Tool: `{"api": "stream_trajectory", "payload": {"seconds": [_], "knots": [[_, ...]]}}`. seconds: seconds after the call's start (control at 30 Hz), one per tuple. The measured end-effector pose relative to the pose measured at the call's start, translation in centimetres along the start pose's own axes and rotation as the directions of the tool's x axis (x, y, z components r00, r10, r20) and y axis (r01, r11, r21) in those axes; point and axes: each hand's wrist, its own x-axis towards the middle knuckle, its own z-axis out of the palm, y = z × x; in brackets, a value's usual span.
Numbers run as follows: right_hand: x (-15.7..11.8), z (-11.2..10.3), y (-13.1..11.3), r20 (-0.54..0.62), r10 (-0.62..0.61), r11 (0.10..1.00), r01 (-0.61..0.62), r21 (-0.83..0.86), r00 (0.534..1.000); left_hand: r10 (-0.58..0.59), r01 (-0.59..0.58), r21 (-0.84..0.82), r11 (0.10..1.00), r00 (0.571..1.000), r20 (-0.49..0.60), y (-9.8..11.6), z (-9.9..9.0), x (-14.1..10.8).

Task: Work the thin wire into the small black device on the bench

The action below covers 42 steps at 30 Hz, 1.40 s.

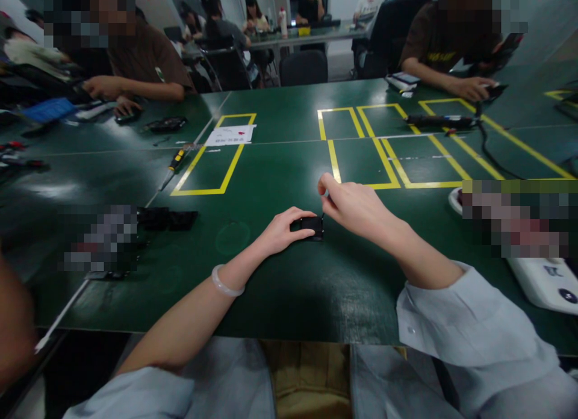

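A small black rectangular part (311, 227) lies on the green table in front of me. My left hand (283, 229) grips it from the left, thumb along the near side and fingers along the far side. Just beyond its right edge, my right hand (354, 207) is closed in a pinch with the wrist bent. A thin dark sliver shows below the right fingertips, close to the part's upper right corner; I cannot make out what it is.
Yellow tape outlines (334, 160) mark the table, with a paper sheet (232, 135) on one. Left are a yellow-black handled tool (177, 159) and black pieces (169, 219). Right lie a white device (537, 280) and a corded black tool (440, 120). Co-workers sit opposite.
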Motion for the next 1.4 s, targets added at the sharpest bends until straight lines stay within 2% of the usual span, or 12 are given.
{"api": "stream_trajectory", "payload": {"seconds": [0.43, 1.4], "knots": [[0.08, 0.02, 0.24, 0.028, -0.005, 0.999, 0.006, -0.035, 1.0, 0.002, -0.002, -0.003, 1.0, 1.0, 0.001, 0.11, 0.0, 0.05], [0.1, -0.01, 0.28, 0.029, -0.003, 1.0, 0.002, 0.024, 1.0, -0.01, 0.01, -0.016, 1.0, 1.0, 0.01, 0.29, -0.13, 0.0]]}}
